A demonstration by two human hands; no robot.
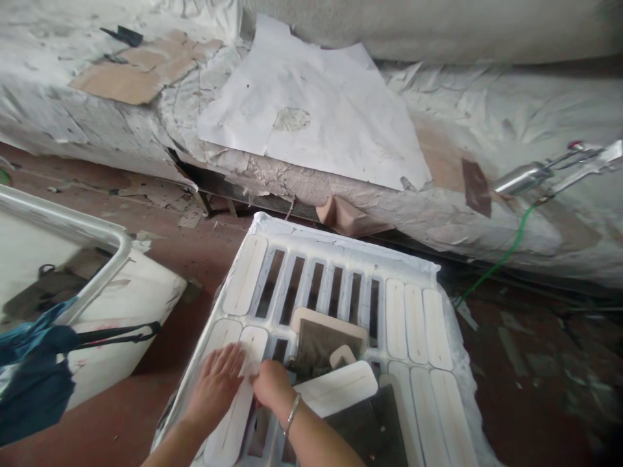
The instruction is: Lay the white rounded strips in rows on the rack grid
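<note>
Two bare hands at a slotted white rack (314,241). The pale oblong panel (232,429) lies directly beneath the left fingertips and just left of the right knuckles, its long axis running away from the wearer, between the two hands. The left hand (217,383), lying nearer to it, is spread flat and palm down, the fingers extended and lying close together, gripping nothing visible. The right hand (273,387) is curled like a fist against the panel's right edge; its fingertips are hidden, so whether they pinch anything cannot be told. To the right of the right fingers, a loose oblong panel (339,389) lies aslant, its long axis crossing that of the first; beyond the right fingers rests a dark pad with a beige edge (327,344). Open slots (293,288) lie ahead of both hands.
</note>
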